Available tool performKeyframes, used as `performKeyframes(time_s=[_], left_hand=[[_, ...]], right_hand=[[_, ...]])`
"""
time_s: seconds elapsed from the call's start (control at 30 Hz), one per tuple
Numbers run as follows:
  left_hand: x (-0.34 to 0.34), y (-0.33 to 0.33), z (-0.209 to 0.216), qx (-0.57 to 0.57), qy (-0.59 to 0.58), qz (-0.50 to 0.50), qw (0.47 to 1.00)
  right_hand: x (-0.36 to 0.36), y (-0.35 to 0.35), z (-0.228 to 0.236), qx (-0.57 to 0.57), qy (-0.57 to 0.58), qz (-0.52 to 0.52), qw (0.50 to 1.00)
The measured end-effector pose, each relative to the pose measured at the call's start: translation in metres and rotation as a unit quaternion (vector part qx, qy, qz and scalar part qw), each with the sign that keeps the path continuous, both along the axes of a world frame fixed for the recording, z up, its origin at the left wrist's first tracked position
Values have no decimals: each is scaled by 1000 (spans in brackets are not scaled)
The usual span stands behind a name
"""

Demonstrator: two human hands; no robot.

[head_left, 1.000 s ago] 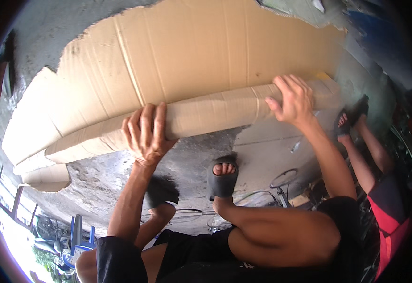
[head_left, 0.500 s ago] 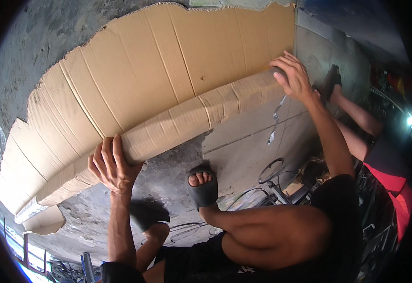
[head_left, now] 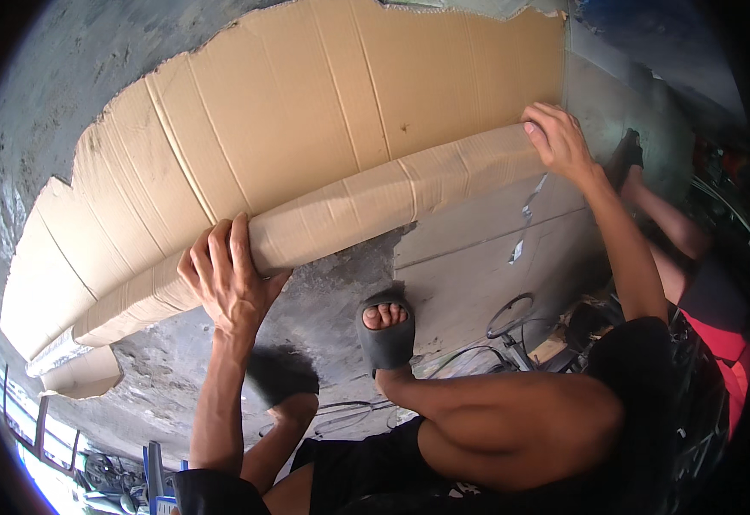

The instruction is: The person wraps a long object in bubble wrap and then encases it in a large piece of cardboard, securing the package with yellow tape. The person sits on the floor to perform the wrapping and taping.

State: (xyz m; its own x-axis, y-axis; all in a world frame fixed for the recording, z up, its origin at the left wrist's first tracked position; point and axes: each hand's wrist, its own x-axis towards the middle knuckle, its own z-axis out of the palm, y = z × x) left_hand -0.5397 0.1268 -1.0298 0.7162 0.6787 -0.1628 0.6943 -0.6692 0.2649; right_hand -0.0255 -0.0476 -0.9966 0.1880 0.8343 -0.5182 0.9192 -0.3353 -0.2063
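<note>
A large sheet of brown corrugated cardboard (head_left: 289,112) with a torn far edge lies on the floor. Its near side is wrapped into a long cardboard roll (head_left: 341,219), slanting from lower left to upper right. My left hand (head_left: 227,279) is closed over the roll left of its middle, fingers on the far side and thumb on the near side. At the roll's right end, my right hand (head_left: 561,146) grips with bent fingers. Something in shiny, clear-looking wrapping (head_left: 53,354) shows at the left end; the rest inside is hidden.
My sandalled foot (head_left: 385,330) stands close to the roll's near side. A torn cardboard flap (head_left: 83,375) lies by its left end. Several wires and metal parts (head_left: 512,339) clutter the right. Another person's leg (head_left: 671,215) is at far right. A silvery strip (head_left: 521,227) lies below my right hand.
The whole view has shifted, so cardboard, hands and feet appear farther right. The fingers of my right hand have curled more closely over the roll's end. My left hand keeps its hold.
</note>
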Motion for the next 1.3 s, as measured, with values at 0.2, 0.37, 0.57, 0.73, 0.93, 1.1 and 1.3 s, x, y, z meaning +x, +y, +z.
performKeyframes(time_s=[0.2, 0.37, 0.57, 0.73, 0.93, 1.1, 1.3], left_hand=[[-7, 10, 8, -25, -17, -71, 997], [-28, -4, 4, 7, -12, -127, 992], [-28, 4, -5, -51, -8, -140, 989], [-19, 25, 0, -162, 44, -156, 973], [-14, 35, 4, -179, 60, -165, 968], [-5, 48, 13, -221, 82, -159, 959], [11, 70, 18, -317, 163, -150, 922]], right_hand=[[-65, -11, 12, 78, 21, 116, 990], [-85, -35, 4, 73, -6, 99, 992], [-72, -34, -21, 50, 45, 87, 994], [-72, 2, 4, -101, 32, 102, 989], [-186, -11, 27, 121, 7, 155, 981], [-230, -3, -13, 200, -74, 169, 962], [-208, 21, -17, 188, -56, 208, 958]])
